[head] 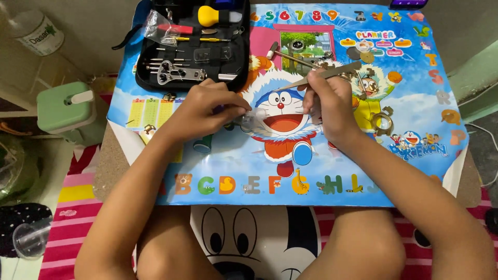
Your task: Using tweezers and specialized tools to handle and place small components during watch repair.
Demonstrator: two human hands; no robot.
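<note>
Bare knees (270, 254) are sitting nearest the lens, under the near edge of the colourful cartoon mat (332, 171). Right hand (327, 106) is pinching closed around silver tweezers (316, 77); their long axis is running nearly level, slightly tilted, tips pointing toward the person's left and a bit down, back end sticking up-right past the knuckles. Tweezers are sitting above mat centre, tips just short of the left hand (207, 106). Left hand is curling closed, fingertips pinching a small clear roundish part (249, 122) against the mat; can't tell exactly what it is. Black zip tool case (193, 44) is lying open at the mat's far left corner, just beyond the left hand. Small hammer (290, 56) is lying beyond the tweezers, head toward the case. Brass-coloured ring (383, 122) is lying right of the right wrist. Green container (67, 111) is standing off the mat, well left.
</note>
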